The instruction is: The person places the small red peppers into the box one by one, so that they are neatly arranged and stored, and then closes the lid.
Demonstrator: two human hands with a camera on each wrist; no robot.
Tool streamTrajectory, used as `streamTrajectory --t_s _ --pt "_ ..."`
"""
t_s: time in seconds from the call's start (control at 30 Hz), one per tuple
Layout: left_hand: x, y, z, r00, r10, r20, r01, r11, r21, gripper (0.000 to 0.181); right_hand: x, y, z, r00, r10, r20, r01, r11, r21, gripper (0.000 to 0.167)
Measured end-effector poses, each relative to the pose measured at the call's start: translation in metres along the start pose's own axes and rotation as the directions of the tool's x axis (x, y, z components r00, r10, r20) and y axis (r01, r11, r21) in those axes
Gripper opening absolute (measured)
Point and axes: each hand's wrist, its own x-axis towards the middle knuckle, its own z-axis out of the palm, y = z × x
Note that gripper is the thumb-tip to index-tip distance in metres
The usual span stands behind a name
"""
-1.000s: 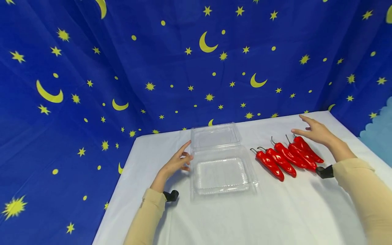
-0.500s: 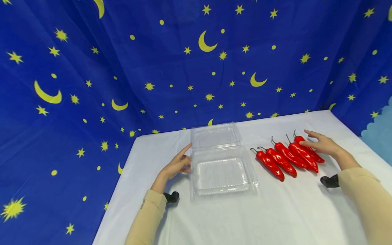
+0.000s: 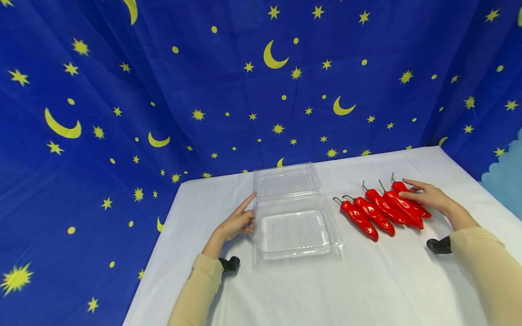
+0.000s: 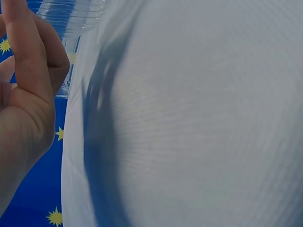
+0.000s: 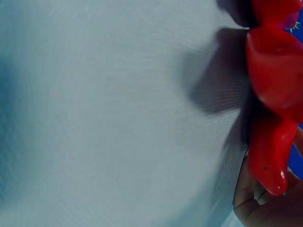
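Observation:
A clear plastic clamshell container lies with its lid folded back on the white-covered table. At its left side is my left hand, index finger extended toward the hinge and the other fingers loosely bent by the wall. Several red peppers with dark stems lie in a slanted row to the right. My right hand has its thumb and fingers around the rightmost red pepper, the thumb between it and its neighbour. In the right wrist view, fingers show beside a pepper's tip; the rest is cropped.
White cloth covers the table. A blue curtain with yellow moons and stars hangs behind and to the left. Black wrist cameras sit at both cuffs. A light blue scalloped shape is at the far right.
My right hand has come down from above the peppers onto the rightmost one, its fingers closing in. The neighbouring pepper has shifted slightly. My left hand stays by the container with barely any movement.

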Motion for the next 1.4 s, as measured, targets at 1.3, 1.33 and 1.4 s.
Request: streamTrajectory --t_s 1.3,1.33,1.4 --pt "0.0 -0.005 -0.001 0.999 -0.024 0.044 0.027 0.997 -0.071 0.069 -0.014 -0.079 -0.038 0.95 -0.186 -0.25 0.216 0.971 0.1 0.068" --pt "0.0 -0.005 0.0 0.999 -0.022 0.042 0.025 0.997 -0.069 0.068 -0.015 -0.085 -0.038 0.949 -0.191 -0.253 0.222 0.97 0.101 0.067" --pt "-0.001 -0.005 0.0 0.999 -0.023 0.038 0.026 0.997 -0.072 0.068 -0.015 -0.096 -0.036 0.943 -0.21 -0.258 0.242 0.965 0.098 0.064"
